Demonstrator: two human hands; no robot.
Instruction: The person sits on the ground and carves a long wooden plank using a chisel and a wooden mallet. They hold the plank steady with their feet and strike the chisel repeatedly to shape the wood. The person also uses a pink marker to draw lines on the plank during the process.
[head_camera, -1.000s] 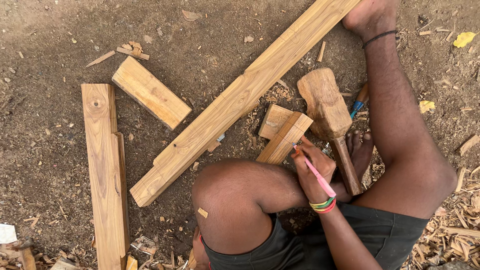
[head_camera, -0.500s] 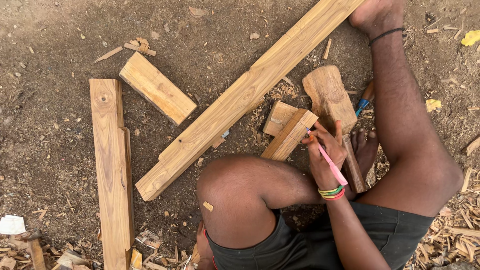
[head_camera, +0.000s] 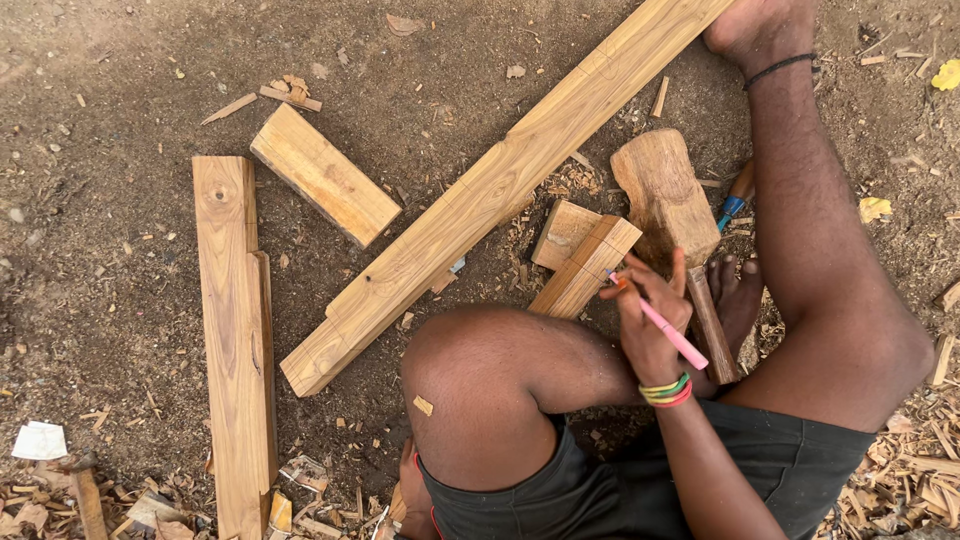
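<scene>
One hand, the right hand (head_camera: 650, 335), pinching a pink pencil (head_camera: 668, 334), has edged its tip onto the small block (head_camera: 585, 268) on the ground by the mallet (head_camera: 670, 205) since 1 s ago, so marking looks underway; left hand (head_camera: 408, 490) barely seen, can't tell.

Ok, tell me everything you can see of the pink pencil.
The pencil is thin, pink and straight. The right hand grips it, fingers wrapped round the shaft. It slants from lower right to upper left, its tip on the corner of a small wood block. Its back end sticks out past the hand, over the mallet's handle.
</scene>
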